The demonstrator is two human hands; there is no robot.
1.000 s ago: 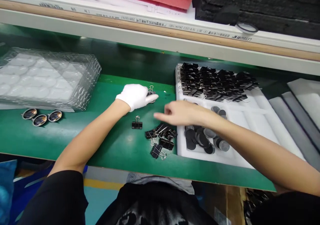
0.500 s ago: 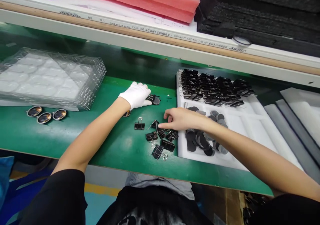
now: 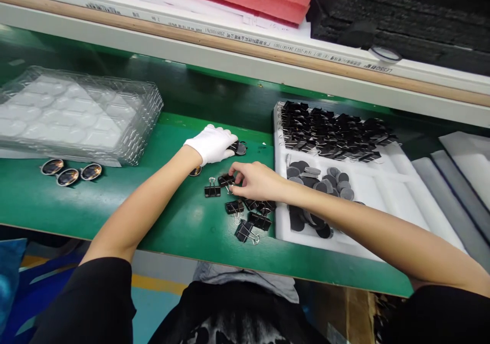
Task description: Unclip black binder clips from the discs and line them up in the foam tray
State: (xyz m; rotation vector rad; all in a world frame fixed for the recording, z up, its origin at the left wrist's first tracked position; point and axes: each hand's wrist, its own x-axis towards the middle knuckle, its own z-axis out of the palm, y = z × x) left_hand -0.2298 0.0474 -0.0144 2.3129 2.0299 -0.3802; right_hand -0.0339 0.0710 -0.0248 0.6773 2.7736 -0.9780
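Observation:
My left hand (image 3: 213,146), in a white glove, is closed at the edge of a black binder clip with a grey round disc (image 3: 239,149); the grip is partly hidden. Bare, my right hand (image 3: 256,180) pinches the wire handle of another black binder clip (image 3: 226,180) just above the green table. Close to it lies a single binder clip (image 3: 212,190), and several more binder clips (image 3: 260,221) are piled below my right hand. A round glossy piece with a dark rim (image 3: 195,171) shows partly under my left wrist.
To the right, a white foam tray (image 3: 398,201) holds rows of black clips (image 3: 329,129) and loose grey discs (image 3: 337,178). Stacked clear plastic trays (image 3: 80,114) stand at the left, behind three glossy round pieces (image 3: 69,177). A shelf edge (image 3: 229,40) runs across the back.
My right hand has shifted left and now draws a binder clip away from the pile. My left hand stays at the same clip and disc. The view has moved slightly.

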